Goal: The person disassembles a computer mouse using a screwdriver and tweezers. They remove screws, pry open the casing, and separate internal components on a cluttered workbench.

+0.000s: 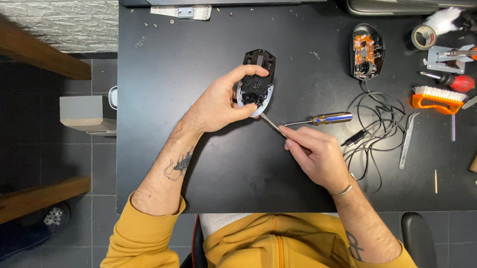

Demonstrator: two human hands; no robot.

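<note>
**Opened mouse shell, held on black bench**

Item: black mouse shell (257, 77), underside frame exposed, lying on the bench (193, 148) towards its far middle. Left hand (221, 102) clasps the shell from its left, thumb over the top, fingers curled under the near end. Right hand (314, 152), near-right of the shell, pinches a thin metal tool (271, 123) whose tip touches the shell's near edge. Just right of the shell: screwdriver (322, 119) with blue-and-yellow handle, lying flat. Further right: second mouse base (366, 51) showing an orange circuit board, its black cable (379, 126) coiled nearby, tweezers (408, 140), orange brush (438, 99).
</note>
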